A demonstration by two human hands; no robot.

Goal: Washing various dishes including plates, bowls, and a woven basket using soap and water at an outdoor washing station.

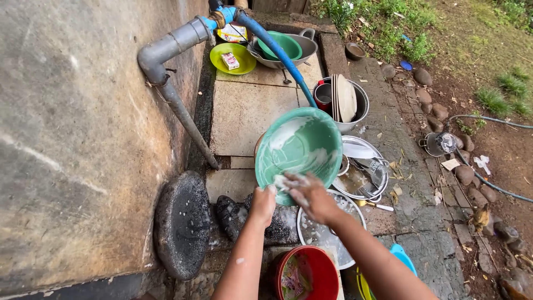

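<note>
Leaning against the wall at eight o'clock is a dark stone mortar. At the centre, the left hand closes on the lower rim of a soapy green basin, tilted up toward the camera. The right hand presses inside the rim, fingers curled over foam. Just right, at three o'clock, lies a metal tray of utensils.

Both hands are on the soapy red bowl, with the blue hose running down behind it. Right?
Not quite: the head view shows the soapy bowl is green, not red. Both the left hand and right hand are on its lower rim, and the blue hose runs down behind it.
</note>
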